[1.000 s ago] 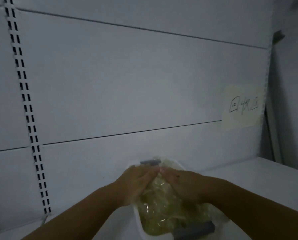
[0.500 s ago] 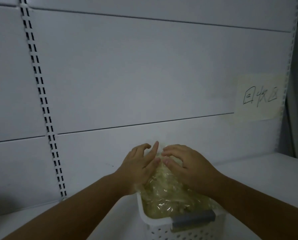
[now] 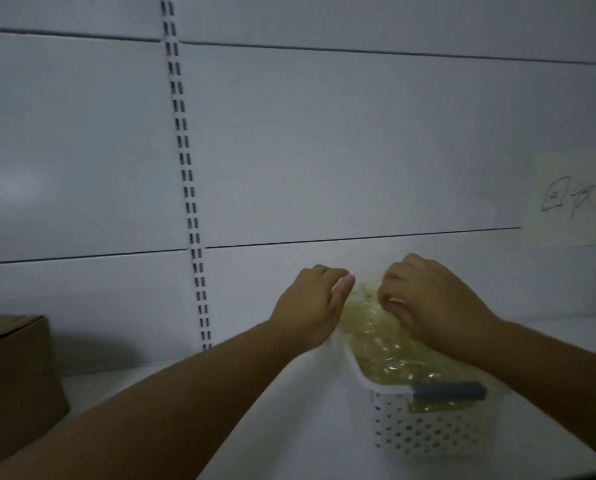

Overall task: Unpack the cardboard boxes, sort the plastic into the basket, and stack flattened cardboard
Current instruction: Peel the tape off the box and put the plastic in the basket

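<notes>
- Yellowish clear plastic is being heaped in the basket, which is standing on the shelf right of centre; the heap is rising above the rim, so the sorting is being judged well along.
- The far end of the heap is being handled by both hands; the right hand is being held with fingers curled, their tips pinching the plastic; the left hand is being held curled at the heap's left edge, and whether anything is being gripped by it cannot be told.
- A box is being kept at the far left of the shelf, well apart from the basket; its top is being read as closed, though dimly seen, so unpacking and flattening are being judged as left to do.
- No flattened stack is being shown in this view.
</notes>
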{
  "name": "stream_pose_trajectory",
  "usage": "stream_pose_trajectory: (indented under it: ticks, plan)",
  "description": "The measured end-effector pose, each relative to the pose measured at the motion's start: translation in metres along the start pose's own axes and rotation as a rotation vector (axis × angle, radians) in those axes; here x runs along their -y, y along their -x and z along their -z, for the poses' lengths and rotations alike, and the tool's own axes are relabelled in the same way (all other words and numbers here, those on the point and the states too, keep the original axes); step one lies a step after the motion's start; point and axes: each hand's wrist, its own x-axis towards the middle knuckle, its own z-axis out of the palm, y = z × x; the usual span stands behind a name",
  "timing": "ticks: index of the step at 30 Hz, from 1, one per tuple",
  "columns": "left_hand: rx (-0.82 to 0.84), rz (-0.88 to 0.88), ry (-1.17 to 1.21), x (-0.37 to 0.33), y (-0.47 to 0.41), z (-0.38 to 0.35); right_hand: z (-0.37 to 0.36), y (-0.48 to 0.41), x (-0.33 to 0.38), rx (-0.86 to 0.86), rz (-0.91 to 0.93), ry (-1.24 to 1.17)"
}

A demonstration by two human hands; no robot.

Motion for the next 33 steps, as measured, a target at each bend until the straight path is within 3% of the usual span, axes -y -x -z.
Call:
stream_pose_trajectory:
  ticks: [2, 3, 6, 8, 11, 13, 16, 20, 25, 28, 31, 33]
  plan:
    - [-0.014, 0.004, -0.071, 0.011, 0.005, 0.034, 0.016, -0.015, 0.001, 0.152, -0.180, -0.169]
    - [-0.022, 0.011, -0.106, 0.018, 0.010, 0.053, 0.023, -0.024, 0.001, 0.147, -0.302, -0.310]
    - [-0.033, 0.059, -0.158, 0.044, 0.037, 0.116, 0.044, -0.056, 0.019, -0.120, -0.466, -0.381]
    - [-0.036, 0.122, -0.163, 0.067, 0.071, 0.159, 0.049, -0.080, 0.059, -0.133, -0.436, -0.446]
    - [-0.144, 0.200, -0.187, 0.112, 0.131, 0.222, 0.035, -0.112, 0.153, 0.084, -0.233, -0.550]
    - [-0.237, 0.279, -0.278, 0.149, 0.169, 0.253, 0.020, -0.135, 0.216, 0.120, -0.104, -0.583]
    - [-0.200, 0.436, -0.452, 0.205, 0.223, 0.260, 0.004, -0.174, 0.290, 0.155, 0.017, -0.681]
    - [-0.309, 0.339, -0.341, 0.224, 0.263, 0.246, -0.011, -0.202, 0.351, 0.296, 0.111, -0.748]
    - [-0.440, 0.210, -0.221, 0.228, 0.284, 0.244, 0.004, -0.204, 0.364, 0.489, 0.069, -0.803]
    - [-0.515, 0.133, -0.116, 0.228, 0.292, 0.242, 0.019, -0.200, 0.374, 0.395, 0.056, -0.604]
    - [-0.503, 0.079, 0.068, 0.234, 0.298, 0.229, 0.025, -0.193, 0.391, 0.084, 0.162, -0.394]
    - [-0.417, 0.088, 0.094, 0.238, 0.306, 0.214, 0.029, -0.192, 0.392, -0.119, 0.124, -0.426]
